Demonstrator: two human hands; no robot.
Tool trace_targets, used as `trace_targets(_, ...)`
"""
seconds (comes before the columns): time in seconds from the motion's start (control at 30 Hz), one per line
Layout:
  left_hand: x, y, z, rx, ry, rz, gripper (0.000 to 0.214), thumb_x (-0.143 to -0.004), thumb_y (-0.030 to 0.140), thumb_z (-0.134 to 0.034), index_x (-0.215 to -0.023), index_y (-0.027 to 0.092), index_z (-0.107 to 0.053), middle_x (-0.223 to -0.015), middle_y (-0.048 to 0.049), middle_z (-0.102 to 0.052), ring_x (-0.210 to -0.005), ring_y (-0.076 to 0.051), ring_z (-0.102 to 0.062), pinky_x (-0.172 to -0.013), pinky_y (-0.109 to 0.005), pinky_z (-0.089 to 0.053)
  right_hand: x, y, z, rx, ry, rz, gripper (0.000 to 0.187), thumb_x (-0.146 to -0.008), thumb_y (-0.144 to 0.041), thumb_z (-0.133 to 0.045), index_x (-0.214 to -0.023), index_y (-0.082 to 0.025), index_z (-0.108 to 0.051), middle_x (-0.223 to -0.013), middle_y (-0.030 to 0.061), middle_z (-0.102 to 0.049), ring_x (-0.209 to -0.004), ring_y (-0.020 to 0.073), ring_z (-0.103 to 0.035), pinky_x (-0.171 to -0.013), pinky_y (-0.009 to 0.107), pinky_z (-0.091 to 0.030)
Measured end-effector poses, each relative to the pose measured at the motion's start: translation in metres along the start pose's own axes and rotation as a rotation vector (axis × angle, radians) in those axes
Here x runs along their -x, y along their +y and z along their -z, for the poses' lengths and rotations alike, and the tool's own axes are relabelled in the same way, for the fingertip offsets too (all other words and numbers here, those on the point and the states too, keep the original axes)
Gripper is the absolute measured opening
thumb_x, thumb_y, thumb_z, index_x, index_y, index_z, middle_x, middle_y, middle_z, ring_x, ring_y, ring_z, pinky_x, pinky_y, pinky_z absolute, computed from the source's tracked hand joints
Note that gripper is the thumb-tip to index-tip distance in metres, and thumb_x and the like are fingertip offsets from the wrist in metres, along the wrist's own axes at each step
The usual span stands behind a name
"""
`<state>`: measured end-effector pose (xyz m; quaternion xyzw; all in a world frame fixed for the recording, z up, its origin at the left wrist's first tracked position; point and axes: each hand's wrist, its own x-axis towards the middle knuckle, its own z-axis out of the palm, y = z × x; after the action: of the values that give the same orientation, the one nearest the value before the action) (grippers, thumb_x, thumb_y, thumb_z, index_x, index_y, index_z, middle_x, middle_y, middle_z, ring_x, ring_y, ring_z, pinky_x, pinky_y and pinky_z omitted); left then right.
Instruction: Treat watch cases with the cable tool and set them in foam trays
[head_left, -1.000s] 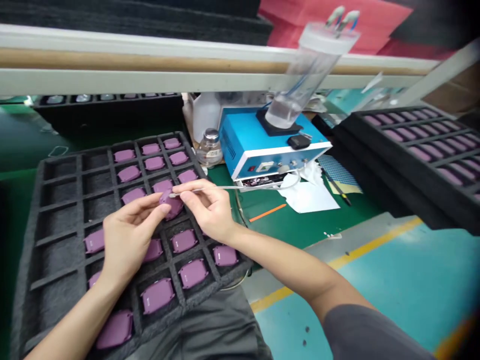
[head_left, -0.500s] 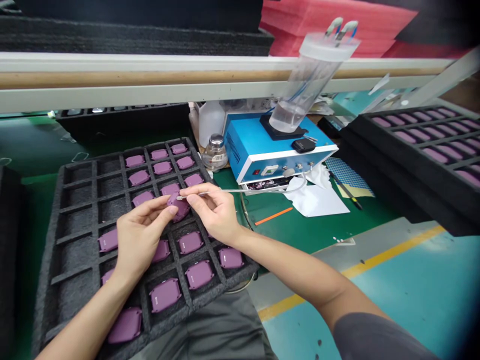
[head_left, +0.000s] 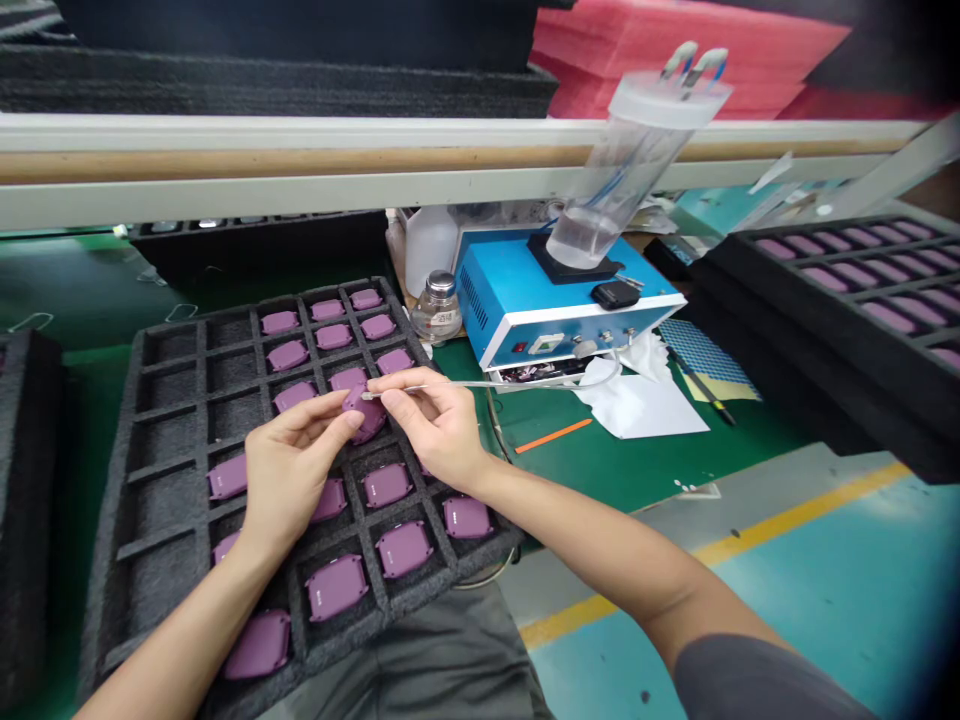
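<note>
The left hand (head_left: 289, 480) grips a purple case (head_left: 367, 425); the right hand (head_left: 442, 430) pinches a thin tube (head_left: 517, 384), tip at the case, above a black tray (head_left: 166, 437).

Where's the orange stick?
In the head view, the orange stick lies on the green tabletop, just right of centre, between the right hand and the white paper.

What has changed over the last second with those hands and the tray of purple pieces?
The whole scene slid right and slightly down in the picture, as if the viewpoint turned; nothing was visibly grasped or released. Unchanged: the left hand holds a purple piece over the foam tray, and the right hand holds the end of a thin tube at it.
</note>
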<state>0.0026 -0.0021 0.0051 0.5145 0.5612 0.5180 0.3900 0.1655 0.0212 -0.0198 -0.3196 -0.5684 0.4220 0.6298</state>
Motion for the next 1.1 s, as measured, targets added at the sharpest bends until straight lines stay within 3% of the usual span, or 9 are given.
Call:
trace_targets(0.23,-0.001,-0.0024,-0.0007,0.028,-0.001,0.003,0.039,-0.07,0.041,-0.091,-0.101,0.019,-0.082,-0.095,-0.0066,-0.082,-0.082,-0.022,-0.078,-0.082,-0.031,-0.065,0.0004,0.0004,-0.0001,-0.016,0.002,0.003,0.014,-0.093,-0.033,-0.069,-0.097,-0.022,-0.076,-0.097,0.0043,-0.079,-0.09,0.0161,-0.076,-0.084,0.029,-0.063)
trace_targets(1.1,0.001,0.0004,0.0006,0.021,-0.009,0.003,0.04,-0.071,0.041,-0.091,-0.102,0.018,-0.081,-0.093,-0.0063,-0.082,-0.079,-0.019,-0.076,-0.08,-0.029,-0.064,0.001,0.0001,-0.0002,0.006,0.002,-0.018,0.018,-0.093,-0.039,-0.069,-0.096,-0.022,-0.075,-0.096,0.0042,-0.079,-0.09,0.0171,-0.075,-0.084,0.031,-0.063)
